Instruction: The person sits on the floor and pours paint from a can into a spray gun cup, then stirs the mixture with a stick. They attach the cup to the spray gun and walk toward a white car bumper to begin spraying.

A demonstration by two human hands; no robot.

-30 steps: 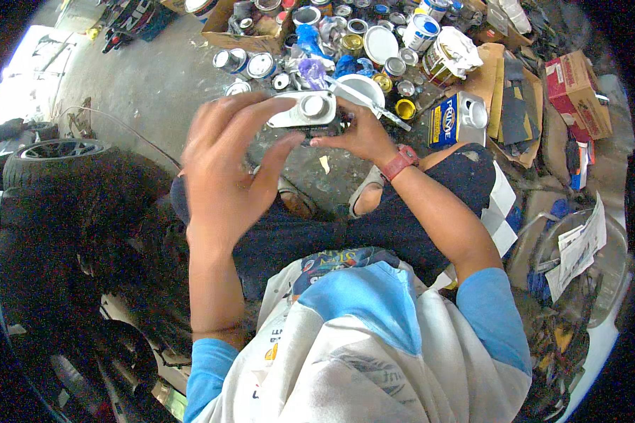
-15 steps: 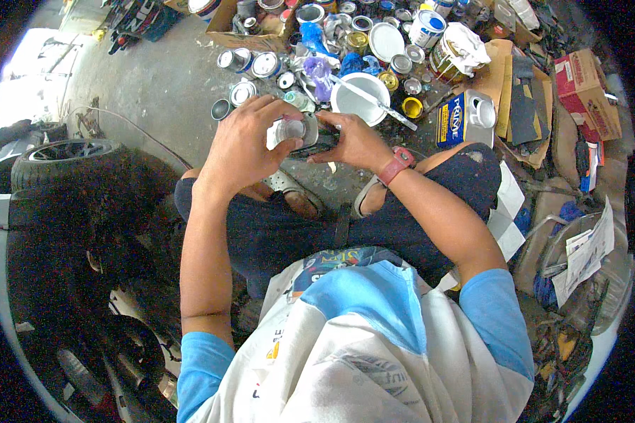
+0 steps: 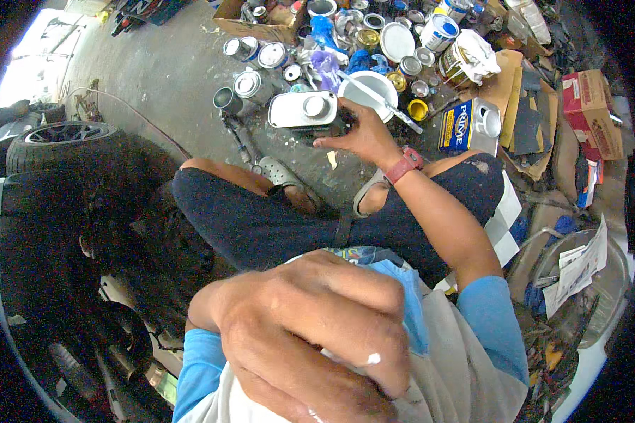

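My right hand (image 3: 367,137), with a red watch on its wrist, grips the right side of a rectangular can (image 3: 289,111). The can's top is white, with a round cap or spout on it, and its sides are dark. Raised close to the camera, my left hand (image 3: 317,324) hangs over my shirt with its fingers curled in. White smears mark its fingers. Whatever those fingers hold, if anything, is hidden beneath them. Just behind the can stand a white basin (image 3: 356,88) with a flat stick (image 3: 395,113) across it and an open-topped grey can (image 3: 227,101).
Many paint cans and lids crowd the floor ahead, among them a yellow lid (image 3: 418,109). A blue-and-yellow can (image 3: 453,127) stands by my right knee, near cardboard (image 3: 515,67) and a red box (image 3: 585,109). At left lies a car wheel (image 3: 63,151).
My left hand has left the can's top and come up close to the camera. The right hand still holds the can. The view has shifted slightly.
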